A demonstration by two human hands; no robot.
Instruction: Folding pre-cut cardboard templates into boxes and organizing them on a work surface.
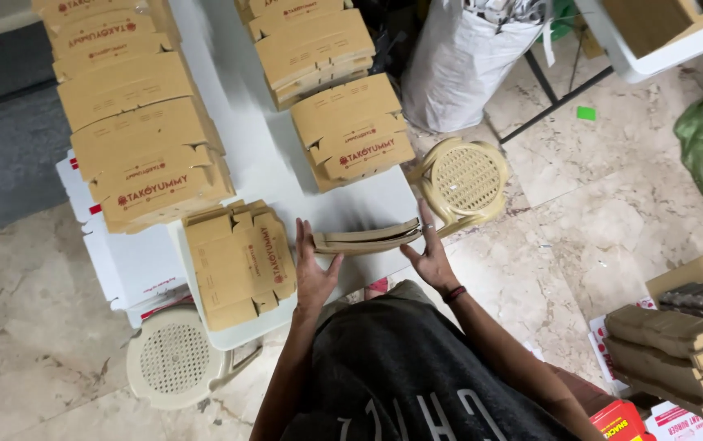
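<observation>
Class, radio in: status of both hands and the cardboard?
Left hand and right hand grip ends of flat cardboard stack. Stack on edge over white table. Nothing between.

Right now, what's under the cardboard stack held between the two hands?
The stack of flat cardboard blanks, pressed between left hand and right hand, stands on edge on the white table. Only bare tabletop shows beside it; the strip beneath is covered.

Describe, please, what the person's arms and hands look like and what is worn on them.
Both forearms are bare, with no sleeves reaching them and no gloves. The right hand has a dark band with a reddish part at the wrist. The left hand wears nothing visible.
</observation>
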